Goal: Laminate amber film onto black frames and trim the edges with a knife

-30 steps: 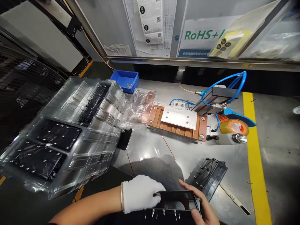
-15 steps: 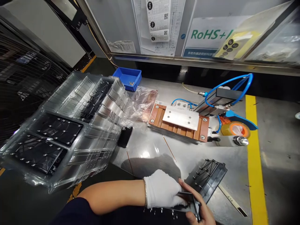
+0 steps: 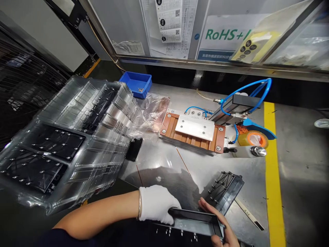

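A black rectangular plastic housing (image 3: 193, 224) is held low in front of me, its hollow side turned up. Bright metal pins show along its lower edge. My left hand (image 3: 157, 204), in a white glove, is closed on the housing's left end. At the opposite end my bare right hand (image 3: 224, 226) grips it, thumb in front and fingers behind. Just beyond the right hand, a second black housing (image 3: 227, 192) with ribs and metal pins lies on the metal table. A pale strip marked A14 (image 3: 249, 214) sticks out beside it.
A brown fixture with a white plate (image 3: 194, 127) and blue air hoses stands mid-table. Right of it are a tape roll (image 3: 253, 139) and a white bottle (image 3: 246, 151). Stacked clear trays (image 3: 102, 154) holding black parts, a phone (image 3: 134, 149), plastic film (image 3: 150, 113) and a blue bin (image 3: 136, 82) are left.
My left hand has drawn back from inside the housing to its left end, uncovering the hollow. My right hand keeps its hold. The whole view has shifted slightly.
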`<action>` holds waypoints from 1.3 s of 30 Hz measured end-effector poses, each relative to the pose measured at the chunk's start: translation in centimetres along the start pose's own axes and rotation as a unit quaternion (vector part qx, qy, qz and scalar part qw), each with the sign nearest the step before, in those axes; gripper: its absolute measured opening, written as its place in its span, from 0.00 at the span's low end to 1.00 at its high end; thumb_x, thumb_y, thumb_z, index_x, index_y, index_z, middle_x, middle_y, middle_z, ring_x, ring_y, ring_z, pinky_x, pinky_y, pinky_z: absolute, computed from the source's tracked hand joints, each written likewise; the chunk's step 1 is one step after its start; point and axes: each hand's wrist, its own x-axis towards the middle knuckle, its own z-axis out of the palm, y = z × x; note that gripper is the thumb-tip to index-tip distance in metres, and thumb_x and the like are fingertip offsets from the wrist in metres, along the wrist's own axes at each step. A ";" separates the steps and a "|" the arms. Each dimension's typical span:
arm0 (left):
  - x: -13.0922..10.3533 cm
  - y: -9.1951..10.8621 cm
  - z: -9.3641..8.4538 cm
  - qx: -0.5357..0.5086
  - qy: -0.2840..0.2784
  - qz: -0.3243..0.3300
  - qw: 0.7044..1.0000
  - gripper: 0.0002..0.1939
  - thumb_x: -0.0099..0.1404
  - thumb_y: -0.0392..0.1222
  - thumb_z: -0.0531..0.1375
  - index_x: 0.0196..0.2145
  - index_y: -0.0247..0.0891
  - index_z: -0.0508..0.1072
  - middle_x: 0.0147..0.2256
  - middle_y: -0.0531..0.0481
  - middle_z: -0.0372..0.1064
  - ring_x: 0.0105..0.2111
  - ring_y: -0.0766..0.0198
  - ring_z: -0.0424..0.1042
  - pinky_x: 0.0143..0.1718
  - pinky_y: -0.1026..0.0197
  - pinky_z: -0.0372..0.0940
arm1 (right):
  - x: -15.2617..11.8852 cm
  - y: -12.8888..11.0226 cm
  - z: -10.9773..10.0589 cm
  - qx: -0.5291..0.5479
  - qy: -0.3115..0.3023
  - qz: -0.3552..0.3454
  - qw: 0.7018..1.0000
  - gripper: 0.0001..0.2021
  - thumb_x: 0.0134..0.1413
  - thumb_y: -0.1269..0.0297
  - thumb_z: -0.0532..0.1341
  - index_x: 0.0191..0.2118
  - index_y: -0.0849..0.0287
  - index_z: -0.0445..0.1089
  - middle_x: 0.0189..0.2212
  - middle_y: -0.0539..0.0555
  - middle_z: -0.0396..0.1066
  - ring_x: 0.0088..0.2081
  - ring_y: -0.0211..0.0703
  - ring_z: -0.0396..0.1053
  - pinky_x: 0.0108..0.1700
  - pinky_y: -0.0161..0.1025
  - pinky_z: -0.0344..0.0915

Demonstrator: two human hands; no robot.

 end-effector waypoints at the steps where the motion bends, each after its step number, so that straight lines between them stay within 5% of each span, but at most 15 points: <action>1: 0.2 0.0 0.5 0.022 0.001 -0.007 1.000 0.13 0.58 0.46 0.63 0.42 0.51 0.76 0.32 0.54 0.78 0.33 0.53 0.78 0.25 0.60 0.58 | 0.0 0.1 0.0 -0.003 -0.001 -0.006 1.000 0.29 0.54 0.36 0.57 0.54 0.51 0.70 0.51 0.57 0.75 0.50 0.54 0.73 0.51 0.45 0.71; 5: 2.3 1.7 1.8 0.082 0.042 0.024 0.995 0.05 0.59 0.44 0.62 0.34 0.44 0.75 0.30 0.52 0.77 0.31 0.53 0.77 0.22 0.59 0.55 | 0.1 0.9 -0.1 -0.057 -0.015 -0.047 0.997 0.30 0.56 0.37 0.55 0.56 0.53 0.69 0.51 0.58 0.74 0.51 0.54 0.73 0.51 0.44 0.72; 10: 4.6 4.6 0.8 0.146 0.045 0.069 0.986 0.16 0.65 0.54 0.56 0.36 0.39 0.75 0.31 0.47 0.77 0.30 0.51 0.77 0.19 0.58 0.54 | 0.1 1.1 -0.1 -0.092 -0.039 -0.108 0.989 0.30 0.58 0.39 0.55 0.59 0.52 0.65 0.54 0.56 0.72 0.55 0.52 0.69 0.54 0.43 0.69; 20: 2.2 5.1 -1.6 0.112 0.025 0.073 0.991 0.28 0.71 0.57 0.40 0.39 0.42 0.76 0.31 0.47 0.78 0.30 0.53 0.77 0.20 0.59 0.52 | -0.5 0.0 0.5 -0.049 0.004 -0.046 0.998 0.32 0.56 0.37 0.55 0.56 0.55 0.68 0.53 0.59 0.72 0.56 0.57 0.68 0.55 0.49 0.69; 25: 0.9 3.0 -1.6 0.009 -0.005 0.038 0.999 0.16 0.62 0.54 0.56 0.47 0.56 0.74 0.33 0.53 0.79 0.33 0.51 0.78 0.24 0.60 0.57 | -0.2 1.2 -1.0 -0.094 -0.020 -0.095 0.991 0.32 0.59 0.38 0.53 0.58 0.58 0.66 0.53 0.61 0.72 0.54 0.55 0.70 0.53 0.46 0.70; 29: 2.5 3.2 0.3 0.114 0.041 0.056 0.991 0.09 0.60 0.42 0.58 0.37 0.43 0.75 0.31 0.50 0.77 0.30 0.52 0.77 0.22 0.59 0.56 | 0.1 1.8 -1.2 -0.116 -0.073 -0.167 0.976 0.32 0.61 0.41 0.53 0.61 0.58 0.62 0.52 0.61 0.73 0.52 0.54 0.72 0.51 0.44 0.72; 33: 5.1 5.2 1.5 0.148 0.079 0.104 0.980 0.11 0.62 0.45 0.58 0.36 0.36 0.75 0.32 0.45 0.76 0.30 0.51 0.77 0.22 0.57 0.61 | -0.3 1.3 0.5 -0.120 -0.014 -0.161 0.980 0.29 0.60 0.42 0.54 0.61 0.54 0.63 0.56 0.60 0.69 0.57 0.56 0.67 0.55 0.50 0.68; 39: 4.9 5.9 -1.2 0.089 0.021 0.067 0.994 0.20 0.63 0.55 0.54 0.37 0.37 0.77 0.32 0.42 0.78 0.32 0.46 0.78 0.30 0.51 0.69 | -0.4 0.4 1.1 -0.087 0.019 -0.103 0.991 0.27 0.59 0.41 0.54 0.59 0.50 0.66 0.55 0.59 0.70 0.57 0.64 0.66 0.56 0.60 0.66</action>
